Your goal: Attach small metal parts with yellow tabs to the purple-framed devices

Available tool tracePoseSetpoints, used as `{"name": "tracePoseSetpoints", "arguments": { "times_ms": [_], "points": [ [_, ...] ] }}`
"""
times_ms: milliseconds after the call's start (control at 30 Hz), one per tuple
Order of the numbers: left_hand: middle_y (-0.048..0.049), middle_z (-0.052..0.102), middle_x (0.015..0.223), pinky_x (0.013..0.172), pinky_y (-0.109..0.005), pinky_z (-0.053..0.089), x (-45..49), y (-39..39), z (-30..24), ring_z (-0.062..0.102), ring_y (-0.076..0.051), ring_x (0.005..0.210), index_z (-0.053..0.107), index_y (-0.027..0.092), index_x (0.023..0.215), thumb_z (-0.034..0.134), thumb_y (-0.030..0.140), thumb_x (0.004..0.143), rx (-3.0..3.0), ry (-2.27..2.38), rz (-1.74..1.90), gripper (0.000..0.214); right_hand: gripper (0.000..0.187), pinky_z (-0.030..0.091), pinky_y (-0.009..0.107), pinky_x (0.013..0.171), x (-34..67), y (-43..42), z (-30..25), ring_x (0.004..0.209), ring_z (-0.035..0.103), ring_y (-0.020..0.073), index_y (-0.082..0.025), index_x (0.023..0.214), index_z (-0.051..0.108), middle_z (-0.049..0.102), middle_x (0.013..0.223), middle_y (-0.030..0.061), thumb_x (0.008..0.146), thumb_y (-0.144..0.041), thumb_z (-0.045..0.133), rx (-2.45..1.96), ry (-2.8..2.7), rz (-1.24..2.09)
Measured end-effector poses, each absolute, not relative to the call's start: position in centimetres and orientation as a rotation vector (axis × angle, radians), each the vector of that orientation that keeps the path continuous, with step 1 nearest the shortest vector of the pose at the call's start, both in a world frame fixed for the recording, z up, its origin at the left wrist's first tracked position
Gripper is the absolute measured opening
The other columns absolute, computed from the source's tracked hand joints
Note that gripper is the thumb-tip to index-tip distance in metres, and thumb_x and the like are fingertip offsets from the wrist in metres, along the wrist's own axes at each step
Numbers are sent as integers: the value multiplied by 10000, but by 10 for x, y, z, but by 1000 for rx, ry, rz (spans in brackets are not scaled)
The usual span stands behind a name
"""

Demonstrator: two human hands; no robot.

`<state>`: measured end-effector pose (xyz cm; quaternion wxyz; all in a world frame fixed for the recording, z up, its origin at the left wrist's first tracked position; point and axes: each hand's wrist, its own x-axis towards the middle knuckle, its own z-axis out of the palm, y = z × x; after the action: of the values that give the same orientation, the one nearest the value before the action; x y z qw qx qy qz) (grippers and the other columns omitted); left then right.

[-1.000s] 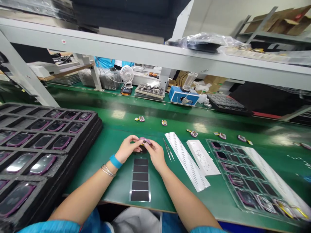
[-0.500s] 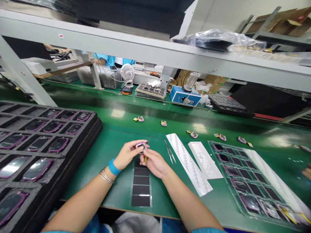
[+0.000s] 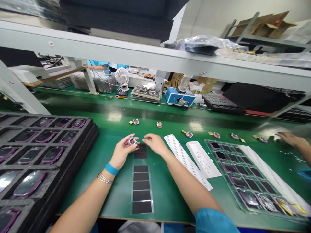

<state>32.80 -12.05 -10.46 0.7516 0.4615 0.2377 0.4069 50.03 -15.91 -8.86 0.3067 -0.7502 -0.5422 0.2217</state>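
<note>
My left hand (image 3: 123,151) is closed round a small purple-rimmed part (image 3: 132,141), held just above the green bench. My right hand (image 3: 153,142) hovers a little to the right of it, fingers pinched together; whether anything is in them is too small to see. Under both hands lies a clear strip of black rectangular pads (image 3: 141,184), running toward me. Tweezers are hidden behind my right hand.
Black foam trays (image 3: 41,152) of purple parts fill the left. White backing strips (image 3: 187,160) and a clear blister tray (image 3: 245,174) lie right. Loose small parts (image 3: 159,124) dot the conveyor. Another person's hand (image 3: 290,139) reaches in at far right.
My hands have come apart: the right one let go of the part and moved right, the left keeps the part. Another person's hand has appeared at the far right.
</note>
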Motion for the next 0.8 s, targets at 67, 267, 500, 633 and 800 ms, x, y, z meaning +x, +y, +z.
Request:
{"name": "tracePoseSetpoints", "arguments": {
  "times_ms": [67,267,500,633,800],
  "points": [
    [-110,628,1097,766,-310,529,331,-115,-109,630,-208,881,613,165,1114,823,243,590,1006,542,932,570,219,446,270,822,508,-115,-82,925,599,193,-173,983,662,656,988,59,799,-289,645,-2077,-1467,521],
    [-108,616,1117,830,-293,507,330,-105,-117,622,-189,911,586,147,1167,826,277,591,979,613,941,637,505,379,394,909,487,-21,-92,1162,415,302,-147,1250,513,478,1253,165,770,-230,646,-2234,-1446,324],
    [-70,655,993,831,-291,514,329,-106,-110,634,-185,891,582,145,1173,829,292,586,961,624,949,653,200,324,283,915,490,-45,-95,986,478,195,-175,988,662,594,997,77,807,-224,594,-2117,-1680,191],
    [-73,662,995,821,-292,517,331,-112,-109,639,-195,882,587,146,1176,837,307,570,950,654,912,675,207,340,270,858,507,-123,-104,934,496,189,-207,980,660,605,976,46,785,-220,591,-2131,-1667,85],
    [-80,665,971,751,-271,534,333,-118,-110,649,-185,823,596,149,1125,853,288,546,966,628,938,648,238,353,312,836,523,-193,-116,939,535,225,-222,964,678,635,982,52,739,-206,603,-2276,-1545,10]
  ]
}}
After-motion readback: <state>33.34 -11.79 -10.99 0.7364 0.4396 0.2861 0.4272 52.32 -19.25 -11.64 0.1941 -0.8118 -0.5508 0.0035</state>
